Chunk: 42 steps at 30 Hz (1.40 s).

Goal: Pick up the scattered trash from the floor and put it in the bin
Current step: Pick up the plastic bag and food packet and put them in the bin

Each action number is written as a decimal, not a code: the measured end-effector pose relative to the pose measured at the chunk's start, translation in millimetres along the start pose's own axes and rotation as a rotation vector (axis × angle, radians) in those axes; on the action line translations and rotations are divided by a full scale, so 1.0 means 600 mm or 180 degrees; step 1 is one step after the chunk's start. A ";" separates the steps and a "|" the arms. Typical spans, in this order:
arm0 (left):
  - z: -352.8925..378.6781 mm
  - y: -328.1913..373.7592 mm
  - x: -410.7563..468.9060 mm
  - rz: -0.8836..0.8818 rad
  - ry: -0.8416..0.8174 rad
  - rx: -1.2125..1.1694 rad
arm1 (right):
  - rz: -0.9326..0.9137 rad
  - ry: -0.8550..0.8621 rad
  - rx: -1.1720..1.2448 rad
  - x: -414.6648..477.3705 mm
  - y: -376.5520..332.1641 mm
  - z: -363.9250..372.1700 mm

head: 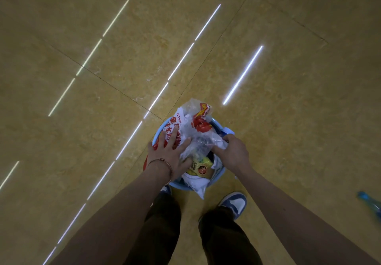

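Note:
A light blue bin (pixel 219 174) stands on the floor right in front of my feet, stuffed with trash. A large crumpled plastic bag with red and white print (pixel 195 124) sticks up out of it. My left hand (pixel 171 151) lies flat on the bag's left side, fingers spread. My right hand (pixel 231 152) is closed around the bag's clear plastic at the bin's right side. Below the bag, a yellow wrapper with a round label (pixel 201 168) and a white wrapper (pixel 195 183) hang over the near rim.
A blue-green plastic bottle (pixel 371 204) lies on the yellow tiled floor at the far right edge. My two blue and white shoes (pixel 235 203) stand just behind the bin. Ceiling lights reflect as bright streaks on the floor.

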<state>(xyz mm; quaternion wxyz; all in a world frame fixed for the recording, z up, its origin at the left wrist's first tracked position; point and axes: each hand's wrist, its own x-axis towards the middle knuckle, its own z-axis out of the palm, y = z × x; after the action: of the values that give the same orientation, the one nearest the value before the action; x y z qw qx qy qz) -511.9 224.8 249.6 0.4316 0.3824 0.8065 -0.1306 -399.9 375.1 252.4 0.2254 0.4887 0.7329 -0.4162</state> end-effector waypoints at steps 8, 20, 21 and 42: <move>0.012 0.019 0.027 -0.0309 0.0161 0.0120 | 0.0051 0.0001 -0.0441 0.015 -0.026 0.028; 0.035 -0.008 0.008 0.0121 0.0500 -0.0263 | -0.0061 0.0008 -0.0151 -0.013 0.000 0.025; 0.036 -0.015 -0.002 0.0232 0.0587 -0.0311 | -0.0039 -0.0001 -0.0074 -0.022 0.006 0.021; -0.062 -0.011 -0.097 0.0309 0.1654 -0.1244 | 0.0349 0.0184 0.0833 -0.109 0.023 -0.055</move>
<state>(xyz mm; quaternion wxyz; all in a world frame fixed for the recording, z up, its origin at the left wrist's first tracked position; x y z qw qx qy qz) -519.1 211.1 317.4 0.2823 0.3509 0.8803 0.1493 -357.7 370.6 313.4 0.1609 0.5651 0.6507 -0.4811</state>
